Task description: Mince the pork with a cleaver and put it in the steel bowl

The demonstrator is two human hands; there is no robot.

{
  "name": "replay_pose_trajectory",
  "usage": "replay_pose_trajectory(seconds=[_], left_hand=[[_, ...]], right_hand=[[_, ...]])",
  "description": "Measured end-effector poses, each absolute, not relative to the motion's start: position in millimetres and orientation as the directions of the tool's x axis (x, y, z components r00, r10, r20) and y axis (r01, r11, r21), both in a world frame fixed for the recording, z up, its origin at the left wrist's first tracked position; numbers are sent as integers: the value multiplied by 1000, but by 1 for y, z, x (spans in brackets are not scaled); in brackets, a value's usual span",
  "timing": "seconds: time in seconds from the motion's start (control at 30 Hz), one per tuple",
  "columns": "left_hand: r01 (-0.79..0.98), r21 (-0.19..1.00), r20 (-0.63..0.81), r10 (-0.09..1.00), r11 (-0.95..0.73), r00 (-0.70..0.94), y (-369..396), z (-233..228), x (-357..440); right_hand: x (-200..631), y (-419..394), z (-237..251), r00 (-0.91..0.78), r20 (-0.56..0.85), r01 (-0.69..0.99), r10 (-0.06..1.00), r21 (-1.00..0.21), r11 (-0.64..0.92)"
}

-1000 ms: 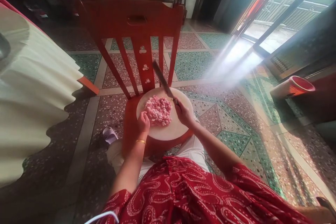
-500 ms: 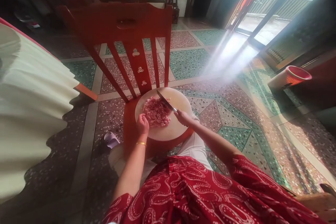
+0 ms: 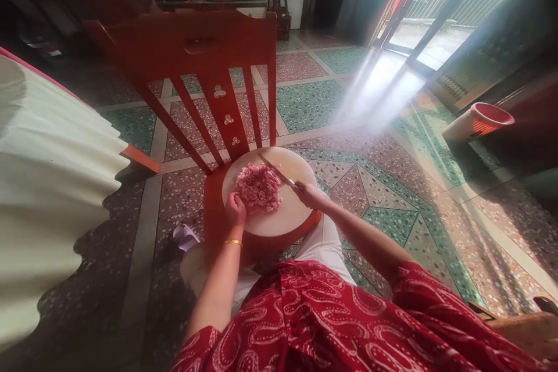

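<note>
A heap of chopped pink meat (image 3: pixel 258 188) lies on a round pale cutting board (image 3: pixel 299 209), which rests on the seat of a red wooden chair (image 3: pixel 213 200). My right hand (image 3: pixel 310 195) grips a knife (image 3: pixel 279 171) by its handle. The blade points away to the upper left, over the far right part of the meat. At the board's left edge, my left hand (image 3: pixel 236 209) is closed with curled fingers beside the meat. Whatever those fingers may hold is hidden from me.
The chair's back (image 3: pixel 187 46) rises behind the board. A table with a cream pleated cloth (image 3: pixel 56 186) stands at the left. A purple slipper (image 3: pixel 185 236) shows on the floor near the chair. Further right is a red-rimmed bin (image 3: pixel 475 122), near a bright glass door (image 3: pixel 427 23).
The view has shifted slightly. Both hands stay in nearly the same places on the board, and the knife is still held over the meat.
</note>
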State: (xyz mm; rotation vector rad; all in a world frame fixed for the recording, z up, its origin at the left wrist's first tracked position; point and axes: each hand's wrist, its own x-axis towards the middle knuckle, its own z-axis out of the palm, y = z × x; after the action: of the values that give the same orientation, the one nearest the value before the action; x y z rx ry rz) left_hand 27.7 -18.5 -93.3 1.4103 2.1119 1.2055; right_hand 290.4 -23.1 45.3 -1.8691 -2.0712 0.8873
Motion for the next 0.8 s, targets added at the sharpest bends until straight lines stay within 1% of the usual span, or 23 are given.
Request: replay_pose_trajectory(seconds=[0.1,0.13,0.17,0.2,0.27,0.33,0.4,0.47,0.53,0.6,0.7,0.73,0.8], left_hand=[[597,787,177,871,156,-459,-18,-92,28],[598,785,178,867,160,-466,-18,-92,28],[598,785,179,865,162,-469,-18,-93,28],[598,785,178,866,161,-467,-18,-93,28],[598,785,179,865,161,-468,-18,-94,28],[601,784,185,866,155,-465,-18,-94,28],[605,784,195,871,138,-451,-18,-94,28],[611,782,206,874,123,-440,-18,-95,28],[618,776,216,869,123,-444,-17,-95,28],[625,770,220,867,127,-448,-17,-95,28],[631,767,224,871,119,-437,-17,-96,29],[632,766,223,870,122,-439,-17,-96,29],[631,763,216,867,138,-450,-17,-95,29]], right_hand=[[289,-24,56,-221,-63,751,973,-648,129],[287,-24,56,-218,-13,742,976,-652,157],[285,-24,53,-205,-7,753,979,-640,153],[282,-25,48,-192,-44,776,980,-619,124],[278,-27,36,-164,-177,823,970,-567,36],[280,-29,29,-156,-299,831,942,-555,-39],[287,-30,32,-163,-334,783,928,-616,-84],[296,-29,44,-194,-321,697,927,-710,-100],[302,-26,59,-218,-245,626,945,-778,-57],[305,-21,71,-220,-126,619,967,-784,39],[306,-13,77,-197,64,704,978,-685,187],[307,-12,76,-193,89,735,977,-646,204],[308,-12,73,-172,80,781,982,-596,186]])
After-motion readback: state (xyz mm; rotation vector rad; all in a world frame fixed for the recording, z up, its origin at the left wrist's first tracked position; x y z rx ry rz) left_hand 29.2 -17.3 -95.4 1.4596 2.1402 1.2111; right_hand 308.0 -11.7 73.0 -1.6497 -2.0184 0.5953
